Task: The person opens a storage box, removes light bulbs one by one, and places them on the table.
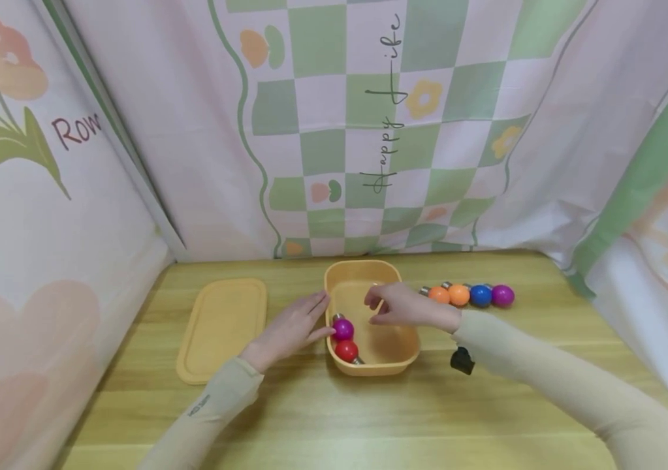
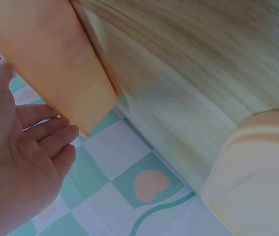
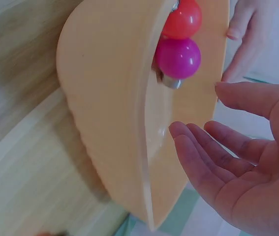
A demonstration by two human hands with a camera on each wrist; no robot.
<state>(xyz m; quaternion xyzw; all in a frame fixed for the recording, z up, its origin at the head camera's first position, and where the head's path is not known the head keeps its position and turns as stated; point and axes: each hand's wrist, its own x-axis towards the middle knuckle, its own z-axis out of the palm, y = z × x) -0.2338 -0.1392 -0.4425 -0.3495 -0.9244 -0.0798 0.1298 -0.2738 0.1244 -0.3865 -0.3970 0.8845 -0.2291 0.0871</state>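
Observation:
An orange-yellow plastic box (image 1: 373, 370) stands on the table. Inside, at its near left corner, lie a purple light bulb (image 1: 343, 329) and a red light bulb (image 1: 346, 351), both with metal screw bases. My left hand (image 1: 289, 331) lies along the box's left rim, fingers extended and the thumb tip over the edge by the purple bulb. Above the box's right half hovers my right hand (image 1: 399, 305), with loosely bent fingers. In the right wrist view, nothing sits between that hand's thumb and fingers (image 3: 198, 167).
Right of the box, a row holds two orange bulbs (image 1: 459, 295), a blue bulb (image 1: 480, 296) and another purple bulb (image 1: 503, 296). The flat lid (image 1: 224, 326) lies to the left. A small black piece (image 1: 462, 360) shows beside my right cuff. Printed curtains (image 1: 381, 130) border the table's back.

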